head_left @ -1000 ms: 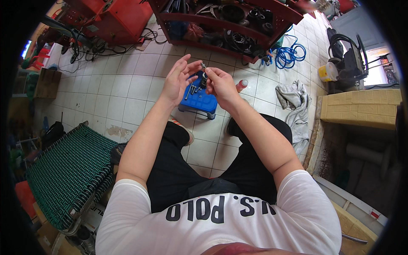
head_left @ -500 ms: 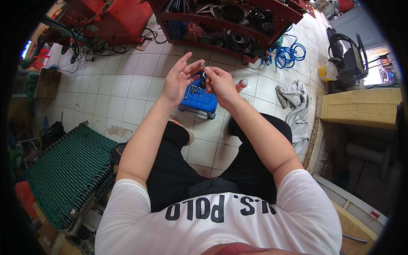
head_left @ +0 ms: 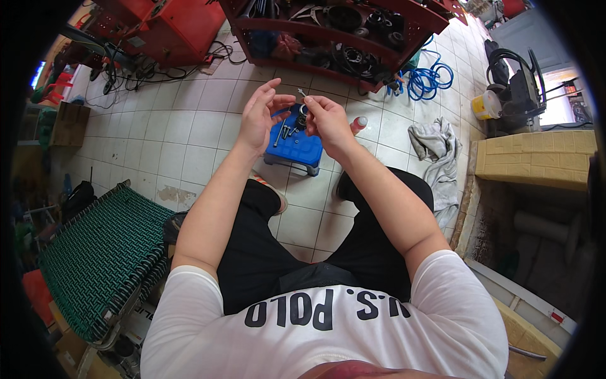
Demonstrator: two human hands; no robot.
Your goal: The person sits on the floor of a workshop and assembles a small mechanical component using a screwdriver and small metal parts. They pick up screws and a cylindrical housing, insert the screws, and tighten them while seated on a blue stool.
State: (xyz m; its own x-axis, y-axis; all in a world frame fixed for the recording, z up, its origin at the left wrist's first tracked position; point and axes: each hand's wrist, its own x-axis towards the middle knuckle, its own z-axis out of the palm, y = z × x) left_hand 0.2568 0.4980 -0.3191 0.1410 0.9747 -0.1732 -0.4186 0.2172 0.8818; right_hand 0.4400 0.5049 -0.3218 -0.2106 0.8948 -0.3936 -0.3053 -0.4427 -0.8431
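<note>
My right hand [head_left: 329, 122] pinches a small, slim, bolt-like metal part [head_left: 302, 93] between thumb and fingertips, its tip pointing up and away. To its left, my left hand [head_left: 261, 118] is held up with fingers spread and nothing in it. Below both hands stands a low blue plastic stool [head_left: 292, 150]. Several bolts [head_left: 286, 132] and a long thin metal piece [head_left: 278, 137] lie on it. A dark round part with a ring [head_left: 303, 115] sits towards its far side, partly hidden by my right hand. Beside that hand stands a bottle with red contents [head_left: 358, 124].
A red shelf cart [head_left: 315, 30] full of parts stands ahead, with a coiled blue hose [head_left: 430, 82] at its right. A grey cloth [head_left: 437, 148] lies on the tiled floor. To the left is a green woven seat [head_left: 101, 252]; at right, a yellow block-patterned ledge [head_left: 533, 161].
My left hand has drawn slightly back and left from the small metal part, its fingers bending a little. The part now stands clear of the left fingers, still in my right hand.
</note>
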